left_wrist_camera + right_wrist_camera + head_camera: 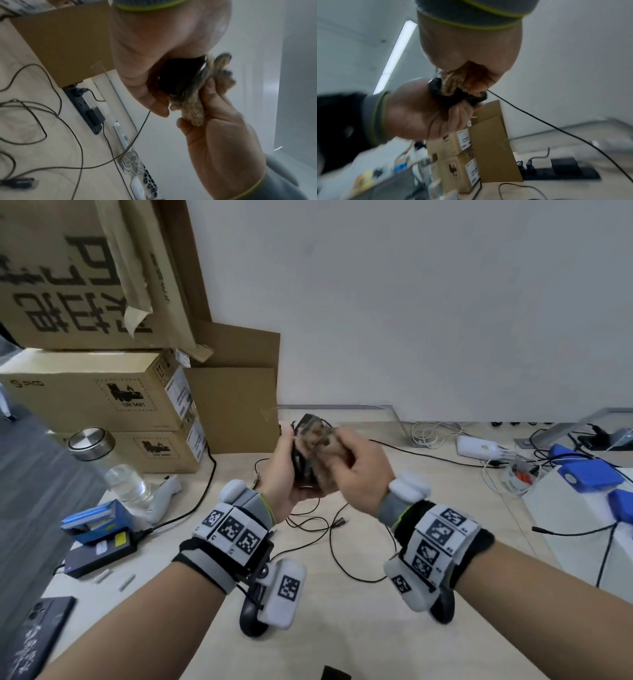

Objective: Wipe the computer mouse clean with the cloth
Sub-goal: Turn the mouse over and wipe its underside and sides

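Note:
Both hands are raised above the desk in the middle of the head view. My left hand (282, 470) grips a black wired computer mouse (303, 463) around its body. My right hand (358, 465) holds a bunched brown cloth (320, 438) and presses it against the mouse's top. In the left wrist view the cloth (193, 108) lies along the edge of the mouse (176, 75), pinched by the right hand (223, 142). The right wrist view shows the cloth (453, 79) squeezed onto the mouse (462, 96), whose thin black cable (539, 119) trails down to the desk. Most of the mouse is hidden.
Stacked cardboard boxes (102, 398) stand at the left rear. A glass jar with a metal lid (102, 460), a blue device (96, 522) and a dark phone (37, 635) lie left. Loose black cables (329, 529) cross the light desk (342, 628). A white charger (479, 448) and blue blocks (589, 477) sit right.

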A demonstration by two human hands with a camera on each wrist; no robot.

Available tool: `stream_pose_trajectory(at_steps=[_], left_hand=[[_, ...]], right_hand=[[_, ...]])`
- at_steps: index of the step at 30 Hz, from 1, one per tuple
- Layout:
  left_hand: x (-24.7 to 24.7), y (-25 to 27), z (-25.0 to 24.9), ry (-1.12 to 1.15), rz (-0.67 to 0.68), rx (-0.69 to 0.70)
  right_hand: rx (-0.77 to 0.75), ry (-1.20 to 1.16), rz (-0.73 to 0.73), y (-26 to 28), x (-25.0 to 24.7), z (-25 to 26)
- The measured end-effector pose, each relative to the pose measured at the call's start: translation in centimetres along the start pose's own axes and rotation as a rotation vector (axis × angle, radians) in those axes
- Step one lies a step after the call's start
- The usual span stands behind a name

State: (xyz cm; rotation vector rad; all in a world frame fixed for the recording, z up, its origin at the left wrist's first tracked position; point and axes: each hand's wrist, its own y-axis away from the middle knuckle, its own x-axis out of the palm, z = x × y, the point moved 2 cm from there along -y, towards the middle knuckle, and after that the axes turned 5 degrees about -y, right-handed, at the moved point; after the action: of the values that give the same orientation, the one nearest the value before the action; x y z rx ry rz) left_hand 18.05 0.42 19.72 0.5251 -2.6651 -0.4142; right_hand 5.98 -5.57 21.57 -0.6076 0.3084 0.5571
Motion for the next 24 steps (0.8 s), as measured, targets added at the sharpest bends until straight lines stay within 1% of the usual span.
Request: stream_pose_trajectory(at_steps=[1,3,5,7,9,10,12,13,14,15,17,18,20,22,23,24], left_hand=[[-0.3,0.0,0.1,-0.011,-0.012,0.02],[-0.7,0.3,0.1,0.005,0.031,0.006],[-1.4,0.1,0.4,-0.007,0.066,-0.003],[-1.5,0.3,0.5,-0.017,0.073,0.015],[-1.3,0.0,0.8,0.0,0.024,0.026],[-1.1,-0.3,0.9,-0.004,-0.021,0.025],[-0.7,-0.6,1.0,-0.044,-0.123,0.037],[-0.7,-0.6,0.9,-0.058,-0.148,0.05],[-0.8,-0.7,0.8,-0.059,-0.152,0.057],[-1.0,-0.7,0.8,-0.042,-0.145,0.055],[-1.6,-0.6,0.7,-0.052,-0.157,0.053],[-1.8,-0.4,0.6,-0.092,-0.176,0.057],[-2.1,-0.2,0.1,-0.104,-0.177,0.052],[-2.1,0.2,-0.2,-0.016,-0.093,0.015],[-2.1,0.5,-0.2,0.017,-0.046,0.002],[-2.1,0.8,-0.2,0.031,-0.016,-0.006]], right_hand=[[0.091,-0.052,-0.078,-0.6,-0.6,-0.9],[0.226,-0.198,-0.218,-1.4,-1.3,-2.0],[0.245,-0.24,-0.31,-1.7,-1.8,-2.1],[0.233,-0.23,-0.321,-2.0,-2.1,-1.7],[0.193,-0.133,-0.27,-2.0,-1.9,-0.9],[0.148,-0.085,-0.219,-1.9,-1.5,-0.4],[-0.006,0.037,-0.081,-1.0,-0.1,0.6],[-0.094,0.091,-0.021,-0.4,0.6,1.0],[-0.162,0.112,0.031,0.1,1.2,1.1],[-0.2,0.109,0.072,0.6,1.6,1.2],[-0.22,0.063,0.102,0.8,1.3,1.0],[-0.204,0.035,0.081,0.6,0.9,0.6],[-0.072,-0.039,-0.02,-0.1,0.0,-0.9],[0.128,-0.133,-0.136,-0.9,-0.7,-2.7],[0.187,-0.151,-0.186,-1.2,-1.0,-3.2],[0.213,-0.131,-0.225,-1.3,-1.3,-3.6]])
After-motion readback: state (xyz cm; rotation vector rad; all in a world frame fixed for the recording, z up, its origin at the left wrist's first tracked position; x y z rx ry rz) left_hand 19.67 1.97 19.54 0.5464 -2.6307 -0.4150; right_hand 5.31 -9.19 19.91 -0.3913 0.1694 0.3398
